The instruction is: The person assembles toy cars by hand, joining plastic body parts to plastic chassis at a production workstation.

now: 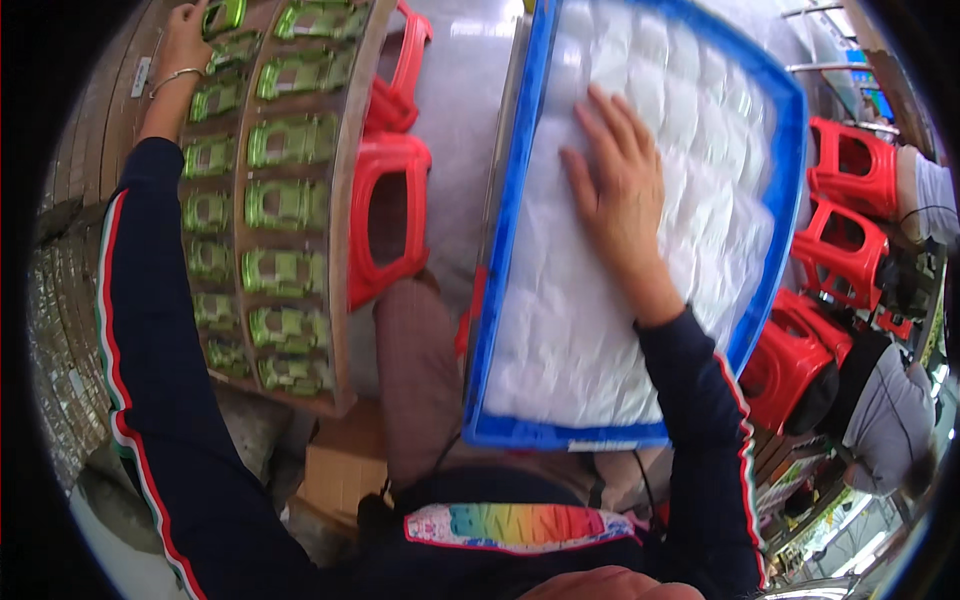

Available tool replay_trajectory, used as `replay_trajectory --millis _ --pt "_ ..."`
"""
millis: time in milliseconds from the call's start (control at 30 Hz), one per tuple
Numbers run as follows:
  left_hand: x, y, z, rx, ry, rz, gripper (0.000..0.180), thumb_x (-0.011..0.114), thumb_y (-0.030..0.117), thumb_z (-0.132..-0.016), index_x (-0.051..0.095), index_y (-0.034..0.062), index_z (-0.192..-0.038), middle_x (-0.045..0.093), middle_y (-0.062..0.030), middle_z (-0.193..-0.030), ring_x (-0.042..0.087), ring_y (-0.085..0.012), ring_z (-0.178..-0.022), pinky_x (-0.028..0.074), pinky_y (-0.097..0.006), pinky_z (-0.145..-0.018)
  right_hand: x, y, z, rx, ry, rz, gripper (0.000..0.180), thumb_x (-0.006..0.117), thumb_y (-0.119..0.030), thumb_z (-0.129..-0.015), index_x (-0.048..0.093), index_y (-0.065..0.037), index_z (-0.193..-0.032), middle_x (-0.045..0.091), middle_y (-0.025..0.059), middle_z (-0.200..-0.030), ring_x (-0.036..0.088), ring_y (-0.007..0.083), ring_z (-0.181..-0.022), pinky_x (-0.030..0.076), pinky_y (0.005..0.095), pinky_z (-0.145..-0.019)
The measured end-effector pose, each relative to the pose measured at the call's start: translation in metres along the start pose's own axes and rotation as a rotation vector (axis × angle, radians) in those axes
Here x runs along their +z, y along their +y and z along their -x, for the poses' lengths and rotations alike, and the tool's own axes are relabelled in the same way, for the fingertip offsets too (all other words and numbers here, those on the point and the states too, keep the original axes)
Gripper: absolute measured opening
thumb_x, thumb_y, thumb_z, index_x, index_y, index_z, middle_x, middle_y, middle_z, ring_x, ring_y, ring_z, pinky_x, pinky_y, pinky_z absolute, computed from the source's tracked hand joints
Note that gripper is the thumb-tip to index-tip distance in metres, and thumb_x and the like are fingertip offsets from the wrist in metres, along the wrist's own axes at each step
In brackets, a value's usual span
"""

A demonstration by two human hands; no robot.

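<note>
At the upper left my left hand (184, 46) reaches to the far end of a wooden tray and pinches the edge of a green toy car shell (226, 15). That shell is brighter and sits tilted above its neighbours. Two columns of similar green car shells (288, 138) lie in rows on the wooden tray (350, 150). Over to the right, my right hand (622, 190) rests with fingers spread on a thin white sheet (560, 330) inside a blue crate (490, 330). Rounded lumps show under the sheet; what they are stays hidden.
Between tray and crate stand red plastic stools (388, 215). More red stools (855, 165) line the right side, where other people sit, one in a grey top (890, 425). A cardboard box (345, 465) lies low beside my leg. Stacked wooden trays (80, 320) fill the far left.
</note>
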State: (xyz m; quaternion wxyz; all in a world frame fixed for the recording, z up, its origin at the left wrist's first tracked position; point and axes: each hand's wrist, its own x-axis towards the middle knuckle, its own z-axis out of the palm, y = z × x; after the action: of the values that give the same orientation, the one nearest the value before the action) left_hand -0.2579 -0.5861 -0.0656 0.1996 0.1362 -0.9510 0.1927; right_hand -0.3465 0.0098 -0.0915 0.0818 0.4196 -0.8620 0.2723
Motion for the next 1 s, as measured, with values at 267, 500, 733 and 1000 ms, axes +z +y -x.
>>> replay_trajectory --millis 267,500,733,1000 --pt "-0.148 0.118 0.060 -0.723 -0.128 0.633 0.081 0.078 0.036 -0.069 0.046 0.0034 -0.136 0.053 -0.0173 -0.122 0.053 -0.0297 -0.114 0.043 -0.041 -0.095 -0.007 -0.003 0.018 -0.003 0.033 0.065 0.043 0.062 -0.024 -0.087 0.054 -0.009 -0.127 0.048 0.0053 -0.139 0.042 0.0267 -0.129 0.033 0.0408 -0.106" --pt "-0.219 0.219 0.187 -0.964 -0.236 2.211 0.038 0.062 0.020 -0.090 0.052 -0.0039 -0.118 0.064 -0.0156 -0.102 0.063 -0.0272 -0.100 0.052 -0.038 -0.088 -0.053 -0.073 0.114 -0.149 -0.295 -0.225 0.036 0.060 -0.005 -0.077 0.061 -0.008 -0.113 0.056 0.0081 -0.127 0.051 0.0271 -0.117 0.037 0.0425 -0.102" --pt "-0.282 0.327 0.280 -1.121 -0.413 2.781 0.059 0.047 0.043 -0.096 0.044 -0.0043 -0.131 0.060 -0.0179 -0.110 0.061 -0.0280 -0.095 0.050 -0.041 -0.088 -0.073 -0.098 0.120 -0.321 -0.396 -0.028 0.038 0.057 -0.001 -0.074 0.062 -0.008 -0.111 0.058 0.0068 -0.113 0.053 0.0263 -0.108 0.036 0.0409 -0.103" --pt "-0.313 0.379 0.308 -1.163 -0.555 2.779 0.053 0.045 0.044 -0.096 0.051 0.0012 -0.126 0.063 -0.0148 -0.105 0.063 -0.0297 -0.090 0.050 -0.042 -0.082 -0.070 -0.097 0.111 -0.343 -0.467 0.186 0.052 0.080 -0.026 -0.065 0.058 -0.010 -0.110 0.057 0.0057 -0.108 0.054 0.0241 -0.108 0.035 0.0435 -0.106"
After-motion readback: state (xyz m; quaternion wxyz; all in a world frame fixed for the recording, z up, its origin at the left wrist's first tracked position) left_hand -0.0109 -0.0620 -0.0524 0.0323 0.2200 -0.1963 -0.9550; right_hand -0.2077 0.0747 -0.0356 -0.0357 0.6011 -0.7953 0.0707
